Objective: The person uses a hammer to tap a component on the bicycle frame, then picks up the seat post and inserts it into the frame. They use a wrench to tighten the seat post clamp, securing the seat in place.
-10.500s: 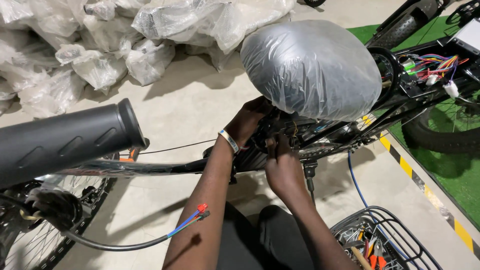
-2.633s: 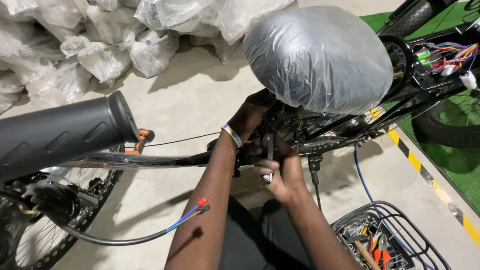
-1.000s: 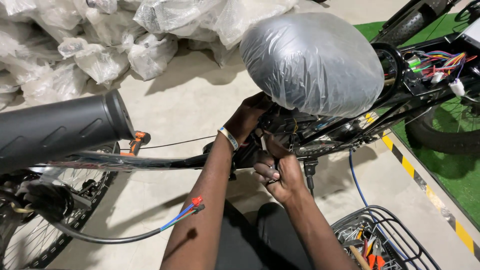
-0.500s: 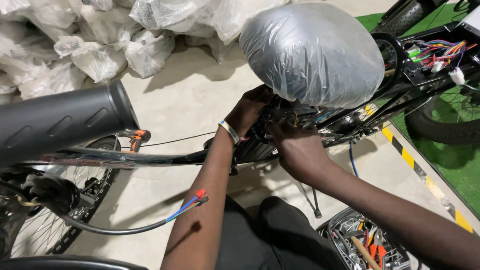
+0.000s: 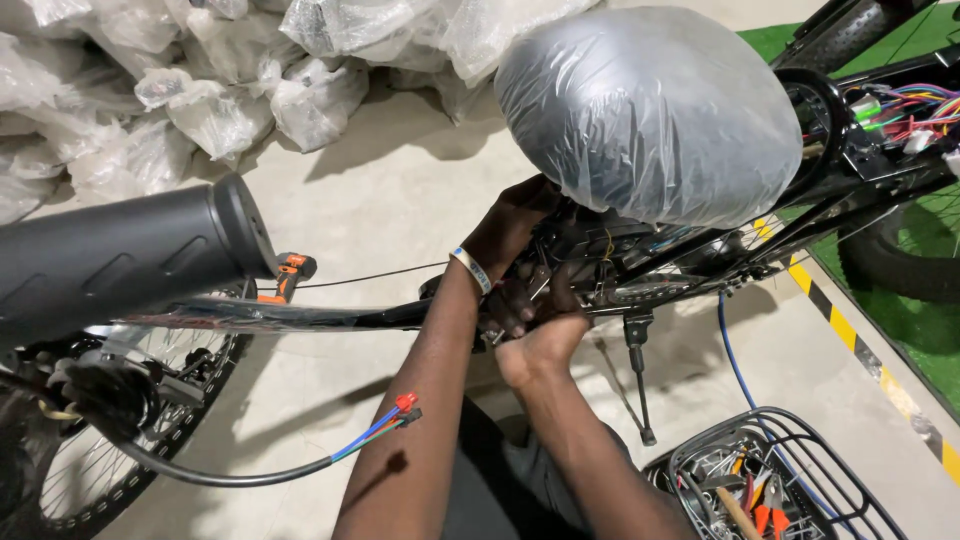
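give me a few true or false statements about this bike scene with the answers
1. The bicycle saddle is wrapped in clear plastic. True.
2. The left hand wears a wristband. True.
3. The wire basket at lower right holds folded clothes. False: it holds hand tools, some with orange handles.
4. The right hand rests flat on the floor. False: it is up at the frame under the saddle, beside the left hand.
5. The loose cable by the left forearm ends in red and blue wires. True.
6. The kickstand is folded up against the frame. False: it points down to the floor.
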